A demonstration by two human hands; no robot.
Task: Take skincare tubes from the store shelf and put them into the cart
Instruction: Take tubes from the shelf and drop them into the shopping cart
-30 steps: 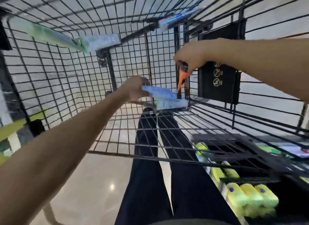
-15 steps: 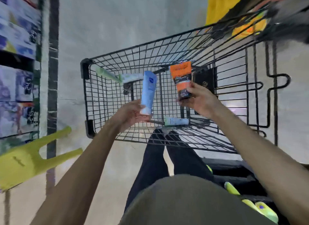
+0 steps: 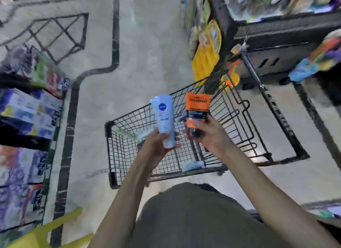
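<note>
Above the wire cart (image 3: 118,148), the left hand (image 3: 158,146) grips a pale blue tube (image 3: 163,118) upright while the right hand (image 3: 206,135) holds an orange-and-black tube (image 3: 196,109) just beside it. Two tubes lie inside the cart: a green tube (image 3: 127,134) near its left wall, a white tube (image 3: 191,165) at the near edge.

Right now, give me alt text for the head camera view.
Two hands hold skincare tubes above a black wire cart: the left hand grips a pale blue tube, the right hand an orange and black tube. More tubes lie in the cart; blurred store shelves flank the aisle.

Both forearms reach up from the lower frame toward centre; the left hand (image 3: 158,146) and right hand (image 3: 206,135) (side by side, apart) each have fingers curled in a grip.
</note>
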